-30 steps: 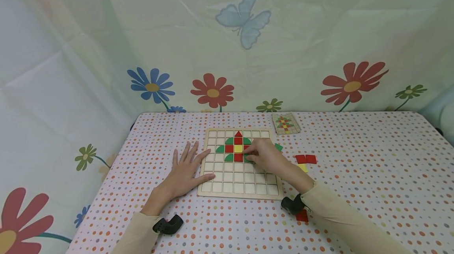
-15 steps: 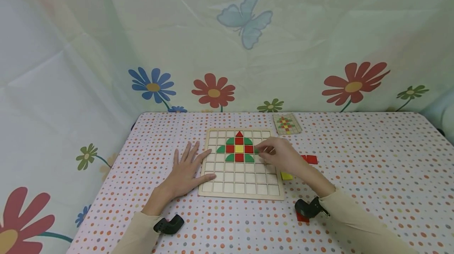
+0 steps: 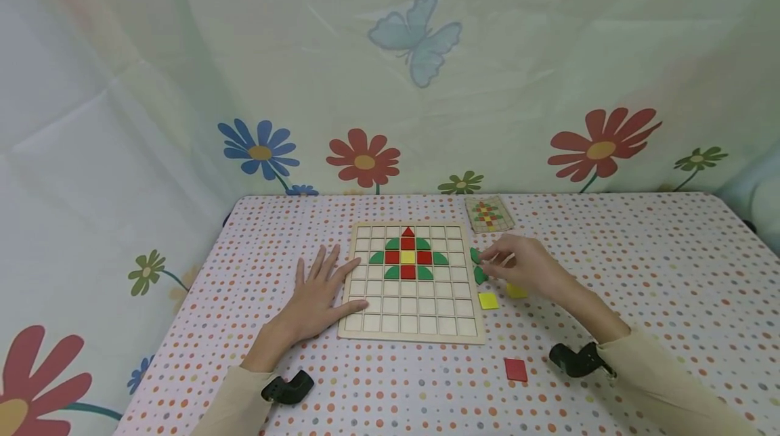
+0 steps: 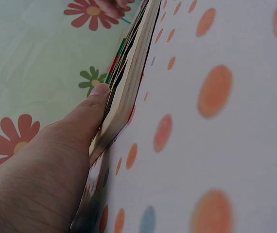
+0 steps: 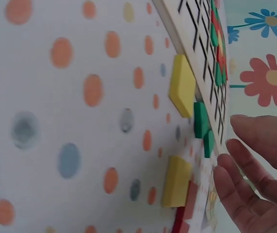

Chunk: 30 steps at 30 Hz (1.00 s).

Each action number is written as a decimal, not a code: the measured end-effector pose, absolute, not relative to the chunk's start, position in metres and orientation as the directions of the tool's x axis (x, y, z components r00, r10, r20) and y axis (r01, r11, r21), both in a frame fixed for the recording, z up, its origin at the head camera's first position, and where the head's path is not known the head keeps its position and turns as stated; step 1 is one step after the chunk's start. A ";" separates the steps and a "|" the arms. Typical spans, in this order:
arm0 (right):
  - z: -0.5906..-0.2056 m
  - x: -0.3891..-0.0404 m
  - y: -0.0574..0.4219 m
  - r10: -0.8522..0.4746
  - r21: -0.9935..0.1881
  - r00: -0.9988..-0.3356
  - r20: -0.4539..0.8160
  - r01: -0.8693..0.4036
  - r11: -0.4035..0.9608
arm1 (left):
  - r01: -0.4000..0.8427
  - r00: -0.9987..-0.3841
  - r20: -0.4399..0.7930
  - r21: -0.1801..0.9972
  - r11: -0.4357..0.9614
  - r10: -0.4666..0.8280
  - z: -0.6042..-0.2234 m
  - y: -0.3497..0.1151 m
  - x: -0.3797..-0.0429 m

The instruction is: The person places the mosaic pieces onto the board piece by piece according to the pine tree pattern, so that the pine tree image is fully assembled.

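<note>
A wooden grid board [image 3: 420,324] bears a tree-like pattern of red, green and yellow tiles. My left hand [image 3: 311,300] lies flat with fingers spread at the board's left edge; its thumb [image 4: 92,104] touches the rim in the left wrist view. Right of the board, my right hand [image 3: 527,265] hovers by two loose green rounded tiles [image 3: 480,276]. In the right wrist view its thumb and fingers [image 5: 245,155] stand apart, holding nothing. A green tile [image 3: 440,258] sits in the cell at the pattern's right end.
Two yellow square tiles [image 3: 489,300] lie right of the board, with a red square tile [image 3: 516,369] nearer the front. More red tiles [image 5: 191,199] show in the right wrist view. A pattern card [image 3: 489,214] lies behind the board's right corner.
My right hand has let go of a green tile at the pattern's right end and moved right, off the board, to the loose green tiles. The left hand has stayed put.
</note>
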State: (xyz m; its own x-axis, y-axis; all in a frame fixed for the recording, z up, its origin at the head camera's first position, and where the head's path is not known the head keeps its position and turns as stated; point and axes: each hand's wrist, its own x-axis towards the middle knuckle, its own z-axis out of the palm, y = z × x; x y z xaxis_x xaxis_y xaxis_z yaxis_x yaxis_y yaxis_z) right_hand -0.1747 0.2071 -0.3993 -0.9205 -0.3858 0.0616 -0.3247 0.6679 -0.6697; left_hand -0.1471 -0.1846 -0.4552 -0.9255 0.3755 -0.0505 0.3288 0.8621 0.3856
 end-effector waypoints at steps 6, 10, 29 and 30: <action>-0.409 -0.171 0.201 -0.377 -0.649 -0.924 0.059 -0.322 0.689 | 0.326 -0.927 -0.050 0.380 0.866 0.371 -0.457 -0.186 -0.147; -0.415 -0.169 0.196 -0.344 -0.622 -0.937 0.059 -0.304 0.722 | 0.332 -0.927 -0.039 0.378 0.864 0.373 -0.458 -0.185 -0.148; -0.407 -0.167 0.192 -0.272 -0.648 -0.960 -0.068 -0.165 0.744 | 0.332 -0.927 -0.037 0.375 0.865 0.372 -0.458 -0.184 -0.147; -0.407 -0.167 0.192 -0.270 -0.645 -0.959 -0.083 -0.155 0.748 | 0.332 -0.928 -0.037 0.375 0.865 0.372 -0.458 -0.184 -0.147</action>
